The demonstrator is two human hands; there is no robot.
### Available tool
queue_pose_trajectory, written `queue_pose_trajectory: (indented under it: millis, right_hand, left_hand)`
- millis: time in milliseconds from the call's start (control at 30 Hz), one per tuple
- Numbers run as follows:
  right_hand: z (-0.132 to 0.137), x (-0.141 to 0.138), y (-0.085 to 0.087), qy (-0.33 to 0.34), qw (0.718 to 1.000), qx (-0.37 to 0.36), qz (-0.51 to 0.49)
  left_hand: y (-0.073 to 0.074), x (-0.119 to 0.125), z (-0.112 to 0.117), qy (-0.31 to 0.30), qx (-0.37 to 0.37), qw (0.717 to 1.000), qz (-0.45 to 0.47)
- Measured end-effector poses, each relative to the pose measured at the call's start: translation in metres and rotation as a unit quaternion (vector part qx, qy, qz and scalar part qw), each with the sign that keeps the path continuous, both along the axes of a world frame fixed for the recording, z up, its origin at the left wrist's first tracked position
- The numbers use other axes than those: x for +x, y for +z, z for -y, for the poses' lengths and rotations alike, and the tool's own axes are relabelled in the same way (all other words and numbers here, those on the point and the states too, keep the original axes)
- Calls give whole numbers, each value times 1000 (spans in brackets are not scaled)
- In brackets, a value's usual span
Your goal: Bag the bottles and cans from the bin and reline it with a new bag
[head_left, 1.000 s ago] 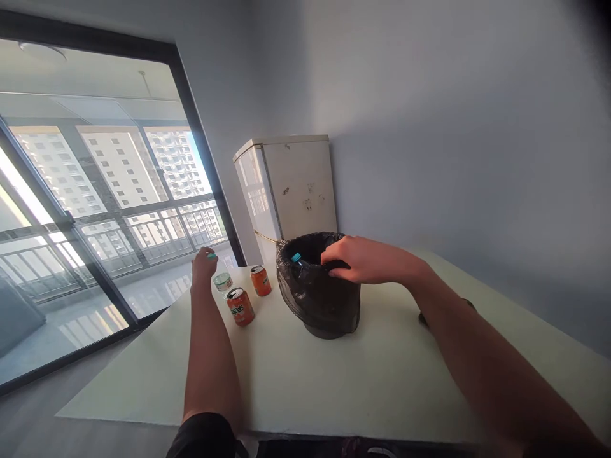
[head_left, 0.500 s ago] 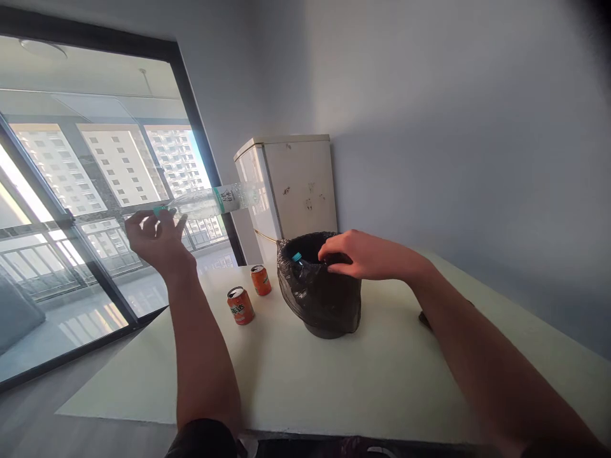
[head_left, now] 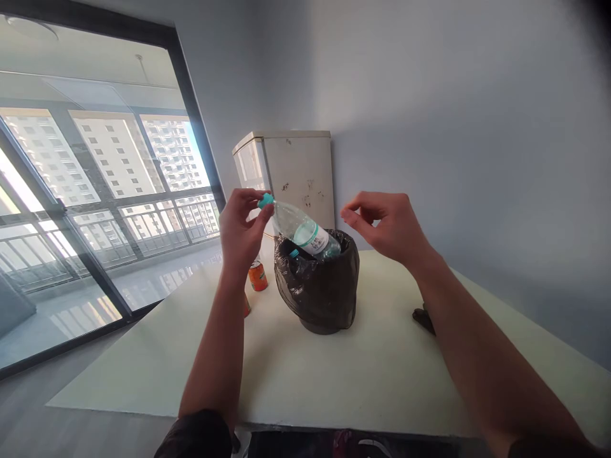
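My left hand pinches the teal cap of a clear plastic bottle with a green-and-white label. The bottle slants down to the right, its base inside the mouth of a bin lined with a black plastic bag. Another bottle's blue cap shows at the bag's left rim. My right hand hovers above and right of the bin, thumb and fingertips brought together, with nothing seen in them. An orange can stands left of the bin; a second can is mostly hidden by my left forearm.
The bin stands on a pale table. A dark crumpled item lies near my right forearm. Behind the table are a worn white fridge and a grey wall; a glass sliding door is on the left.
My left hand has swung right with the bottle, tipping its base down into the bag's mouth. My right hand has let go of the bag's rim and risen up and to the right.
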State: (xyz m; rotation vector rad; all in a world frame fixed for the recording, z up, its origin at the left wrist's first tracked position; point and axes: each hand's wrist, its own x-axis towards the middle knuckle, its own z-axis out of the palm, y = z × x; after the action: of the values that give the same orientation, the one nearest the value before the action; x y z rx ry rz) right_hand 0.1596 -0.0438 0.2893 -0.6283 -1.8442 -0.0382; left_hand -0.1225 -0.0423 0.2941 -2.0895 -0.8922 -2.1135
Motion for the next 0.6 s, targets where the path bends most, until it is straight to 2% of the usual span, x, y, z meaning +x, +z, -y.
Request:
queue_pose_trajectory:
  millis: [200, 267, 333, 467, 533, 600]
  right_hand:
    - [4, -4, 2, 4, 999, -4, 50]
    - [5, -3, 2, 8, 998, -8, 63]
    - [5, -3, 2, 9, 997, -13, 73]
    - [5, -3, 2, 17, 997, -16, 79]
    - [5, -3, 2, 18, 996, -16, 81]
    - [5, -3, 2, 17, 996, -22, 86]
  left_hand:
    - [-6, 6, -5, -4, -131, 984, -121]
    - [-6, 3, -6, -10, -147, 978, -145]
    - [-4, -4, -6, 14, -153, 976, -156]
    - [-3, -42, -21, 144, -194, 954, -174]
    - [-8, -72, -38, 193, -235, 930, -204]
    - [-20, -103, -60, 207, -308, 901, -223]
